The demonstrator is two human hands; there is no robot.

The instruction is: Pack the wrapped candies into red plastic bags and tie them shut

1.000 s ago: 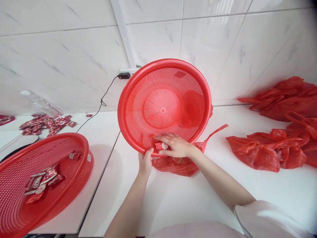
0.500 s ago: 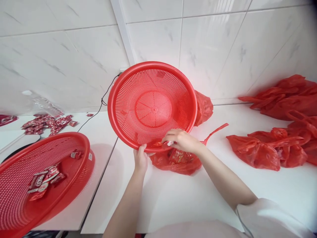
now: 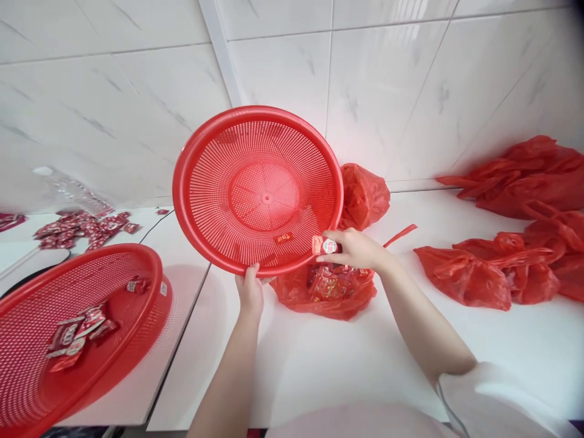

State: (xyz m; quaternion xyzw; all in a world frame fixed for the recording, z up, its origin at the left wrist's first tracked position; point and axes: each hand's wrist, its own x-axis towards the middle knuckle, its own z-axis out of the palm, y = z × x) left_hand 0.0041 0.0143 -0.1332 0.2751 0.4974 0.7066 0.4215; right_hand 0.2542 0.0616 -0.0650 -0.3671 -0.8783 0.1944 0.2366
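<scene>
My left hand (image 3: 250,292) grips the near rim of a red plastic basket (image 3: 267,112), which is tilted so its inside faces me. A small red packet (image 3: 283,238) lies low on the basket's inner wall. In my right hand (image 3: 351,248) a small wrapped candy (image 3: 323,244) with a white round label is pinched between thumb and fingers, just off the basket's lower right rim. Right below it, an open red plastic bag (image 3: 292,298) rests on the table, holding shiny red packets (image 3: 329,285).
A second red basket (image 3: 137,261) with a few packets (image 3: 68,334) stands at left. Behind it are a heap of small packets (image 3: 86,228) and a clear bottle (image 3: 75,191). Filled red bags (image 3: 469,280) lie at right; another red bag (image 3: 367,194) sits near the tiled wall.
The basket has shifted left and slightly up with my left hand. My right hand has drawn out rightward over its rim with the candy, leaving the small red packet visible inside.
</scene>
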